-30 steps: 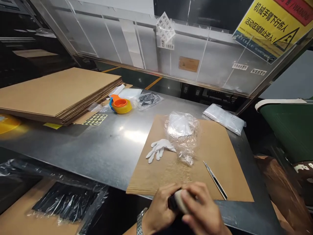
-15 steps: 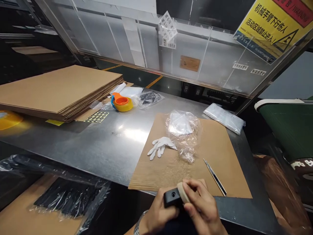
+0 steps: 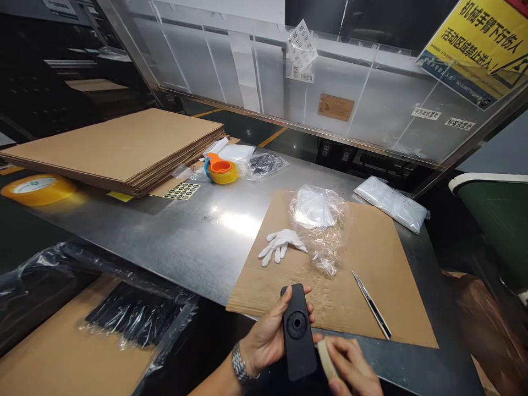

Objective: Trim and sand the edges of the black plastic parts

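My left hand (image 3: 266, 336), a metal-banded watch on its wrist, grips a flat black oblong part (image 3: 300, 352). A round recessed ring with a hole in its middle faces up on the part. Pinched in my right hand (image 3: 350, 366) is a curved beige pad or strip (image 3: 326, 360), beside the part's lower right edge; its exact kind I cannot tell. Both hands are just in front of a cardboard sheet (image 3: 371, 242). On that sheet lie a white glove (image 3: 281, 246), a crumpled clear plastic bag (image 3: 317, 212) and a utility knife (image 3: 372, 305).
Stacked cardboard (image 3: 124, 143) stands at the table's left, near a yellow tape roll (image 3: 39, 190) and an orange-and-yellow tape dispenser (image 3: 221, 169). A packet of clear bags (image 3: 391, 203) lies at the right. Plastic-wrapped black pieces (image 3: 132, 313) sit in a box at lower left.
The black part has turned from end-on to its broad ringed face. My right hand with the beige pad has moved down and right, away from the part's end. The view has shifted left.
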`<state>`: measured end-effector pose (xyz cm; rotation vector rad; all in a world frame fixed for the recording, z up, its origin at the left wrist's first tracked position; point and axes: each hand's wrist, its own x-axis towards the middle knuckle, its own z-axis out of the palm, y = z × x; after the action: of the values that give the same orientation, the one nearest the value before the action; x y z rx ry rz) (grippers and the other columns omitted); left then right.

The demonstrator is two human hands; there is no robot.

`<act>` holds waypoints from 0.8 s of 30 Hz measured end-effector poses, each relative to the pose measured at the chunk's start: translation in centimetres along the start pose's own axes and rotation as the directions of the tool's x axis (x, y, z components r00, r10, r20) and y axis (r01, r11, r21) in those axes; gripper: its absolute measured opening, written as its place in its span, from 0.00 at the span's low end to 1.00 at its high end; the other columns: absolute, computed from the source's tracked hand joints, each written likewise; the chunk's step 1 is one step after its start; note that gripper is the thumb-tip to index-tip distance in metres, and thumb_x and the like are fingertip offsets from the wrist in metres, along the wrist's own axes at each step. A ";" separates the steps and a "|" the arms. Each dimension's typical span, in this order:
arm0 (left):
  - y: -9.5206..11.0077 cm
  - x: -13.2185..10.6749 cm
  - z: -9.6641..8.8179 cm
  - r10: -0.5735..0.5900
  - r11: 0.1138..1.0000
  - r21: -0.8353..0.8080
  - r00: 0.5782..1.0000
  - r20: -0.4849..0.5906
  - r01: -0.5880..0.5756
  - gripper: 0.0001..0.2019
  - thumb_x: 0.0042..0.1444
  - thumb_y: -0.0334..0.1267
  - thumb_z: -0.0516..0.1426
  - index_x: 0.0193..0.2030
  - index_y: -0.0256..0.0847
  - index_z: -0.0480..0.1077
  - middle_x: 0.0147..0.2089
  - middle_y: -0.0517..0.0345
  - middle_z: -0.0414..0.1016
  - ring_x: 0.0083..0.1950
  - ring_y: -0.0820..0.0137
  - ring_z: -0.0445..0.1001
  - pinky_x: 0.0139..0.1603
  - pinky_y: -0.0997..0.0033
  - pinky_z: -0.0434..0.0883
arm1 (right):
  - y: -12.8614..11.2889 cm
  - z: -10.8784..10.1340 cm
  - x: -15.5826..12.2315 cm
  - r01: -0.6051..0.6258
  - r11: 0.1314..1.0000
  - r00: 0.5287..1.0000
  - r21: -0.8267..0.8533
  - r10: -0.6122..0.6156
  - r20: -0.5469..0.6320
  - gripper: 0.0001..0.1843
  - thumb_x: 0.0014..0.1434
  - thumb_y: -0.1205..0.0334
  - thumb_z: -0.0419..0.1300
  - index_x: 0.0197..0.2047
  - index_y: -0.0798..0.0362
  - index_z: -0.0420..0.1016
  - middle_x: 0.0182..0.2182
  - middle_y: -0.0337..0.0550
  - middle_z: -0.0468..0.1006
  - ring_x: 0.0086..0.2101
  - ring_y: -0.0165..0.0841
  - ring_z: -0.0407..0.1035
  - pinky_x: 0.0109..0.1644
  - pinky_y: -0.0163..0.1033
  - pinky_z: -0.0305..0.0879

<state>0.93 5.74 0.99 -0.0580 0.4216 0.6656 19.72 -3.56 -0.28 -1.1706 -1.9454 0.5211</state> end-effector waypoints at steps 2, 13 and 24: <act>-0.7 -0.1 0.3 -0.068 0.997 0.022 0.997 -0.039 0.069 0.23 0.58 0.55 0.46 0.49 0.40 0.65 0.31 0.53 0.75 0.32 0.66 0.76 0.33 0.56 0.75 | -0.1 -1.2 1.1 -0.010 0.997 0.999 -0.082 0.006 -0.047 0.24 0.62 0.65 0.51 0.61 0.49 0.59 0.49 0.52 0.68 0.45 0.39 0.66 0.44 0.43 0.68; -4.7 -0.9 -0.6 -0.279 0.929 0.235 0.959 -0.057 0.284 0.43 0.48 0.70 0.33 0.24 0.31 0.71 0.15 0.49 0.69 0.14 0.68 0.69 0.12 0.73 0.66 | -3.0 -2.1 5.9 0.155 0.988 0.916 0.000 -0.144 0.375 0.28 0.58 0.75 0.51 0.62 0.55 0.56 0.49 0.53 0.64 0.45 0.37 0.60 0.47 0.45 0.64; -4.7 -1.4 -0.2 -0.317 0.893 0.288 0.938 -0.142 0.345 0.40 0.52 0.67 0.34 0.18 0.34 0.69 0.14 0.51 0.68 0.13 0.72 0.67 0.11 0.76 0.63 | -2.4 -2.7 4.8 0.148 0.988 0.931 -0.049 -0.122 0.343 0.28 0.59 0.76 0.49 0.63 0.55 0.54 0.49 0.55 0.64 0.47 0.37 0.61 0.46 0.45 0.65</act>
<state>2.71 1.13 0.97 0.1366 0.5859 0.2532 19.31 -0.67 4.97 -1.0324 -2.3393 0.6138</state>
